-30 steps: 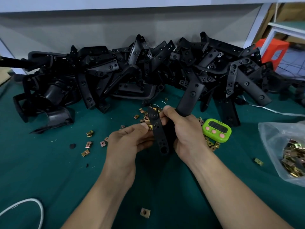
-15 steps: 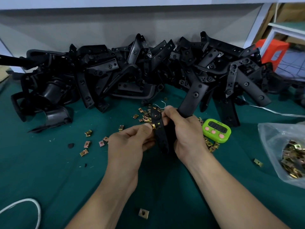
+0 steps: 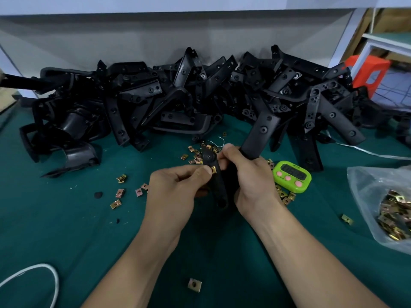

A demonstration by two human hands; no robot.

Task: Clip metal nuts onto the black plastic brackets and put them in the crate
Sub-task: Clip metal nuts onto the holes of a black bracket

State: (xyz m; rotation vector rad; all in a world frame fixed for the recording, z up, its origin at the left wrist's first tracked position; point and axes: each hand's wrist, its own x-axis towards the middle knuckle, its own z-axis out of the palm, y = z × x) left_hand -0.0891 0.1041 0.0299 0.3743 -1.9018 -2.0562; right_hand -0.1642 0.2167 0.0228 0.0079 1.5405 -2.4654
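Right hand (image 3: pixel 251 181) holds bracket (image 3: pixel 216 187); left hand (image 3: pixel 175 190) pinches nut (image 3: pixel 214 169) against it.

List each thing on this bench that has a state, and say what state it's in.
Left hand, pinching a metal nut against the held bracket.
Right hand, gripping the held bracket.
Metal nut, at the bracket's edge; seated or not, cannot tell.
Timer, lying flat, display showing digits, unreadable.
Plastic bag, on the cloth, holding loose nuts.
Bracket pile, heaped, untouched.
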